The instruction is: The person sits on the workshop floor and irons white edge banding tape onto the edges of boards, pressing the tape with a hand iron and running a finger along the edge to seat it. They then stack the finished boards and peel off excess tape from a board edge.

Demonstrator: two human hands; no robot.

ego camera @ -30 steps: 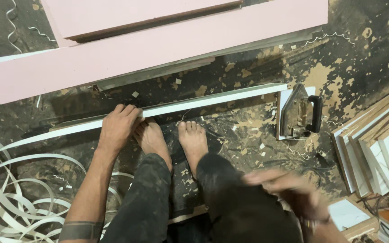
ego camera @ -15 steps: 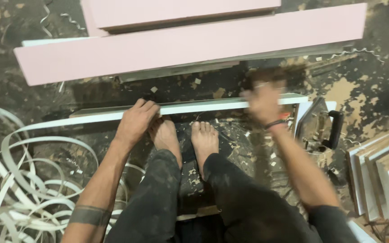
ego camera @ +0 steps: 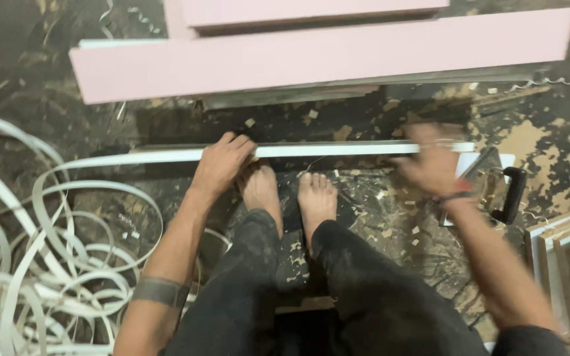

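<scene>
- two bare hands over a dirty workshop floor, one panel edge between them – read here from left to right.
- far left: loose coils of white edge-band strip (ego camera: 41, 264) heaped on the floor (ego camera: 377, 217), one loop running up toward the panel.
- left of centre: left hand (ego camera: 222, 165) pressed flat, fingers curled over the top edge of the long white-edged panel (ego camera: 338, 149), pinning it down; same grip as half a second ago, no shift along the edge.
- centre: two bare feet (ego camera: 291, 194) planted just behind the panel, toes near its edge, dark trousers above.
- behind all this: pink boards (ego camera: 324, 56) stacked across the top of the view, well apart from the hands.
- right of centre: right hand (ego camera: 433, 161) blurred by motion at the panel's right end, touching or just over the edge; cannot tell whether spread or pinching anything. a second ago down by the knee, half a second ago up at the edge, now further right – so a sweep along the strip, judged as rubbing or pressing the band down toward the end.
- just beside that hand: flat iron with a black handle (ego camera: 496, 188) lying on the floor, untouched.
- far right: stacked white-edged panels (ego camera: 565, 257) leaning at the frame's edge.
</scene>
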